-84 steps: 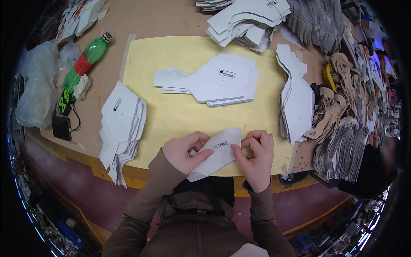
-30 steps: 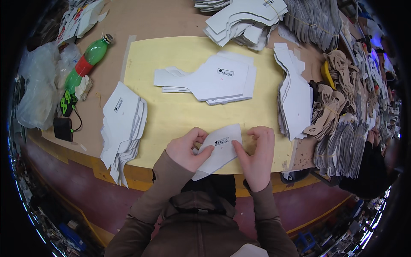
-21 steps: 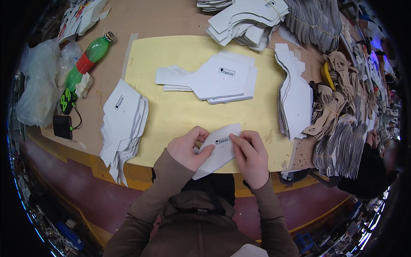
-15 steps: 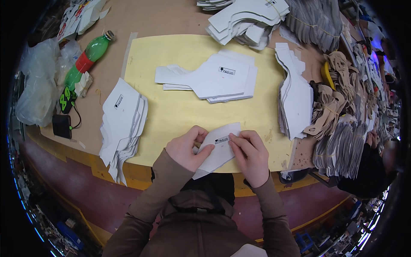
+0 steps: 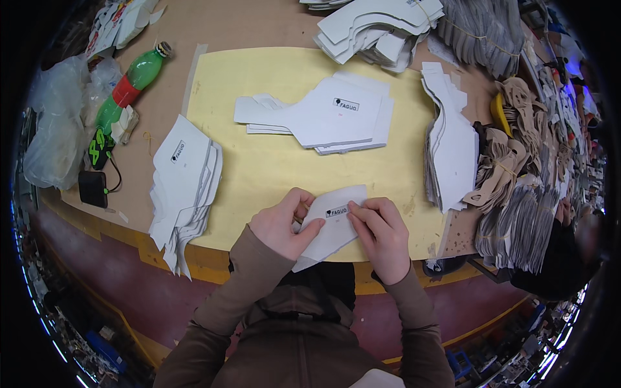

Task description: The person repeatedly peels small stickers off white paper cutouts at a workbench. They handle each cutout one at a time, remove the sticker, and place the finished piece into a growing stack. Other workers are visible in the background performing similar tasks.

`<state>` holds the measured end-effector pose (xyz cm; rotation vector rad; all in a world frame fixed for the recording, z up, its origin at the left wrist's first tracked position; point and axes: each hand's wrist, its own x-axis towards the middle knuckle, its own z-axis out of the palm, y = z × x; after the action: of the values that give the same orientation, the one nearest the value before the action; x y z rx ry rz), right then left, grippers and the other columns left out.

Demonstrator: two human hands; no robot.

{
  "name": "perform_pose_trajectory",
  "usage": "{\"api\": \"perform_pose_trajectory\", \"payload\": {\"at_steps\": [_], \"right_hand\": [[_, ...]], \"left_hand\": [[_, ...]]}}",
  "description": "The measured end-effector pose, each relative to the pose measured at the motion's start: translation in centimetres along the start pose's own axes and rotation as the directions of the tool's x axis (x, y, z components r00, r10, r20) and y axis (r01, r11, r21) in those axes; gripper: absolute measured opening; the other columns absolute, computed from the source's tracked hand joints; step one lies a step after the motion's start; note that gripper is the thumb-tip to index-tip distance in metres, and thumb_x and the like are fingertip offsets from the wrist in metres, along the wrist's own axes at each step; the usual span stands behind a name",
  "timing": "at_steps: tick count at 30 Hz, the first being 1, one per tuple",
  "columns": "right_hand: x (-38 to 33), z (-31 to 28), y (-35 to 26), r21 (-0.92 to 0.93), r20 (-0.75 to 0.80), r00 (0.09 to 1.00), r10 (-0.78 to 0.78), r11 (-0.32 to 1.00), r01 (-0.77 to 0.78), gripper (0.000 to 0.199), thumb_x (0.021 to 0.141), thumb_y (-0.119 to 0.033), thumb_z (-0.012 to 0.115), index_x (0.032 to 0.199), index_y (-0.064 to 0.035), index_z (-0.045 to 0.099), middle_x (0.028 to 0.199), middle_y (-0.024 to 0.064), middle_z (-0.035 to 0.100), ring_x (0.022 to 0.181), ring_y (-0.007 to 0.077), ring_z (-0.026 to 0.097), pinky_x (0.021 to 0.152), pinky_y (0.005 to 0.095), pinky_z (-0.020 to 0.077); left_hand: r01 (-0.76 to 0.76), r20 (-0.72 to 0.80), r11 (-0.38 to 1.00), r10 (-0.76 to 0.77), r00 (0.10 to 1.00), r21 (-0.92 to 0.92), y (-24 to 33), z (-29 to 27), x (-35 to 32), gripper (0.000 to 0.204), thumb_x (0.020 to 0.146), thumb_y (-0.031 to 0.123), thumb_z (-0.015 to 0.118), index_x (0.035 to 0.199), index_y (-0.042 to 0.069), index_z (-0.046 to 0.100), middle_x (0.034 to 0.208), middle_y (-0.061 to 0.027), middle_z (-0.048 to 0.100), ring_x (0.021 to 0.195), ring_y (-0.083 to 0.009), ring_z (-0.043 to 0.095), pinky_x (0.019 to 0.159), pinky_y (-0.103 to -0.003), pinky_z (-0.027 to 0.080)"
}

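A flat white cut piece [image 5: 333, 227] with a small dark printed label is held over the near edge of the yellow sheet [image 5: 259, 168]. My left hand [image 5: 283, 223] pinches its left side, thumb on top. At the label's right end, the thumb and fingertips of my right hand [image 5: 380, 229] grip it. Just beyond lies a stack of similar white cut pieces [image 5: 330, 119], with narrow tails pointing left. A fanned stack of white pieces [image 5: 184, 181] rests at the left, and another white stack [image 5: 446, 145] lies at the right.
Farther left are a green bottle [image 5: 139, 74], clear plastic bags [image 5: 55, 123] and a black case [image 5: 94, 189]. Bundles of grey pieces [image 5: 482, 32], white curved pieces [image 5: 375, 29] and beige pieces [image 5: 498, 161] crowd the far and right sides. A person in dark clothing [image 5: 550, 265] is at far right.
The view has shifted slightly, so stacks at the right sit a little farther right in the picture. Both hands keep the same hold on the white cut piece.
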<state>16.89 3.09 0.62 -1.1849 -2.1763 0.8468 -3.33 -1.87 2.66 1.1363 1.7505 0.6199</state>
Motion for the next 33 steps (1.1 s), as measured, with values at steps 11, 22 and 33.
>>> {"api": "perform_pose_trajectory", "payload": {"at_steps": [11,22,33], "right_hand": [[-0.1,0.0,0.1,-0.014,0.018,1.000,0.000,1.000,0.000,0.023,0.082,0.003,0.076,0.104,0.0012,0.072,0.095,0.0118,0.059,0.085,0.0278,0.061,0.071,0.0374,0.0517],[0.1,0.1,-0.1,-0.041,-0.025,0.999,-0.027,0.999,0.026,0.021,0.082,0.006,0.076,0.102,0.0010,0.072,0.089,0.0098,0.059,0.078,0.0239,0.061,0.066,0.0348,0.0503],[0.4,-0.1,-1.1,-0.028,-0.001,0.995,0.102,0.994,-0.102,0.022,0.085,0.004,0.074,0.106,-0.0007,0.072,0.083,0.0096,0.057,0.073,0.0236,0.059,0.063,0.0345,0.0495]], "left_hand": [[0.019,-0.011,1.000,-0.019,1.000,-0.007,0.2,0.2,0.1,0.036,0.086,0.019,0.078,0.112,0.005,0.058,0.075,-0.0069,0.067,0.063,-0.0154,0.064,0.059,-0.029,0.049],[0.078,0.062,0.996,-0.080,0.995,0.042,0.7,0.0,0.3,0.039,0.089,0.023,0.071,0.119,0.013,0.048,0.079,-0.0074,0.066,0.068,-0.0292,0.069,0.061,-0.042,0.052],[0.039,-0.030,0.982,-0.034,0.999,0.185,1.1,0.7,0.2,0.046,0.085,0.022,0.073,0.121,0.013,0.046,0.071,-0.0076,0.059,0.060,-0.0292,0.063,0.058,-0.042,0.048]]}}
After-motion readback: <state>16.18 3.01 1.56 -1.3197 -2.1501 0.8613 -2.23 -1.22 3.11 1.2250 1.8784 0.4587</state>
